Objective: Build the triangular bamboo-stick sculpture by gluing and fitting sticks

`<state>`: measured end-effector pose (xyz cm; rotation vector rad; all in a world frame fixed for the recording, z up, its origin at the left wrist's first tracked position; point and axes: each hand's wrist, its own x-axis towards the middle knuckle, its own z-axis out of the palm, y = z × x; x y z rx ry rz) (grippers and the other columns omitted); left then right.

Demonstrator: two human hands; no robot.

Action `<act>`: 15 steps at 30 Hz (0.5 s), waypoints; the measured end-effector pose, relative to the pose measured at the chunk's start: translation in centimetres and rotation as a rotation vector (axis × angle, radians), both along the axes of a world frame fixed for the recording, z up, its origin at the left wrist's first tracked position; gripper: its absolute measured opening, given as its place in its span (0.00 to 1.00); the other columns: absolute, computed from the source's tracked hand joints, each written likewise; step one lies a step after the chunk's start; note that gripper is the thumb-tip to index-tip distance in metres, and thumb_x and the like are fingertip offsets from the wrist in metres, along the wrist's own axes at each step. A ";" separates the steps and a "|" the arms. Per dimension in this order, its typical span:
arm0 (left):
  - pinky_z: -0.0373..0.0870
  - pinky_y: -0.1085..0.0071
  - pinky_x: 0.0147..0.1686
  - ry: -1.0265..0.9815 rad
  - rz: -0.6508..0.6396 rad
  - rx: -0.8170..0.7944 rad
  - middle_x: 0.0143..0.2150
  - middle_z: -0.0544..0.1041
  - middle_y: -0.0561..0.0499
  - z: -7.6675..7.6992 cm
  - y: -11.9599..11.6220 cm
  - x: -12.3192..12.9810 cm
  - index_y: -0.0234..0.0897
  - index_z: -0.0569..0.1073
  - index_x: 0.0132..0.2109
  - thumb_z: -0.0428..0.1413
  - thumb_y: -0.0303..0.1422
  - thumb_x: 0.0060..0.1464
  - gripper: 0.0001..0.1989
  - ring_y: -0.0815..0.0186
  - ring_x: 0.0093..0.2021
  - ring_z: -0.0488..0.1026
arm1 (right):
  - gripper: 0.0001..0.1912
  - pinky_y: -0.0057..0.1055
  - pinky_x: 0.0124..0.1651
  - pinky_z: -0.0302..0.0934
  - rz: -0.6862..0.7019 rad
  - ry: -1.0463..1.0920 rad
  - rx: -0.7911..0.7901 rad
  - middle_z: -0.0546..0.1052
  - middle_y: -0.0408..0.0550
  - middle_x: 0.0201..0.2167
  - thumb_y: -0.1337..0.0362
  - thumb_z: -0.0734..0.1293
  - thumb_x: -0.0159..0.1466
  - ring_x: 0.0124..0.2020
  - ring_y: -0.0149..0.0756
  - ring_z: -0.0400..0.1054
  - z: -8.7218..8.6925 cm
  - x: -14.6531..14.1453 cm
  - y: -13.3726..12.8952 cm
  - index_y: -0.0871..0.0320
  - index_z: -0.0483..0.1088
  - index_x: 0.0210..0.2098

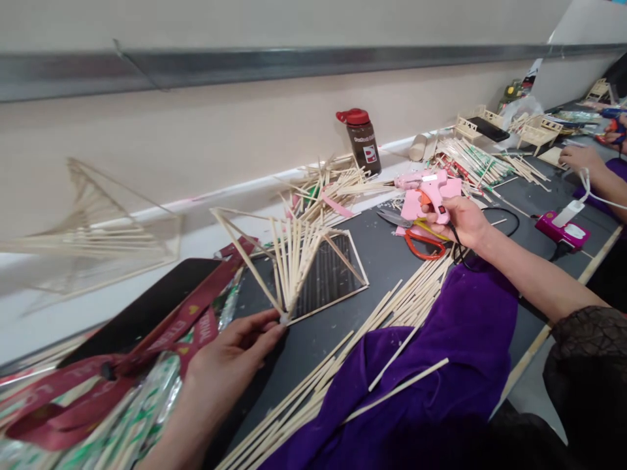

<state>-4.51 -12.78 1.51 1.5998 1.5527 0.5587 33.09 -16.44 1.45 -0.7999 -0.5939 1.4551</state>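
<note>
My left hand (245, 346) pinches the near corner of a small model (294, 267) built of thin wooden sticks. The model has a fan of sticks in its middle and a frame on either side, and a whitish blob shows at the pinched corner. My right hand (463, 222) is wrapped round the handle of a pink hot glue gun (434, 192), its nozzle pointing left. Under the gun lie orange-handled scissors (424, 247) and pink paper (410, 207). Loose wooden sticks (392, 313) stretch between my hands, partly over a purple cloth (426, 365).
A dark bottle with a red lid (362, 140) stands by the wall. A maroon lanyard (161, 339) crosses a black flat object (142, 307) at left. Magenta power adapter (563, 232) sits at right. Another person's hand (582, 160) works farther along the table.
</note>
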 end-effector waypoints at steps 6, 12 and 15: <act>0.61 0.79 0.22 0.000 0.103 0.129 0.25 0.75 0.62 -2.7 0.7 -0.6 0.45 0.77 0.35 0.62 0.48 0.42 0.15 0.71 0.24 0.66 | 0.12 0.22 0.21 0.55 0.035 -0.046 0.064 0.71 0.47 0.26 0.71 0.61 0.49 0.24 0.29 0.60 0.3 -0.6 -0.4 0.60 0.65 0.34; 0.64 0.78 0.25 0.042 0.036 0.063 0.28 0.76 0.61 -2.1 0.8 -0.7 0.43 0.76 0.39 0.62 0.46 0.42 0.18 0.69 0.27 0.68 | 0.09 0.21 0.22 0.55 0.035 -0.130 0.048 0.69 0.45 0.22 0.71 0.62 0.52 0.23 0.27 0.59 -0.3 -0.7 -0.6 0.63 0.66 0.34; 0.65 0.76 0.26 0.054 0.003 0.013 0.30 0.77 0.59 -1.4 0.7 -0.6 0.42 0.76 0.40 0.63 0.45 0.40 0.19 0.67 0.30 0.70 | 0.07 0.21 0.21 0.54 0.035 -0.168 0.076 0.68 0.44 0.21 0.70 0.62 0.54 0.21 0.25 0.57 -0.6 -0.8 -0.6 0.65 0.68 0.34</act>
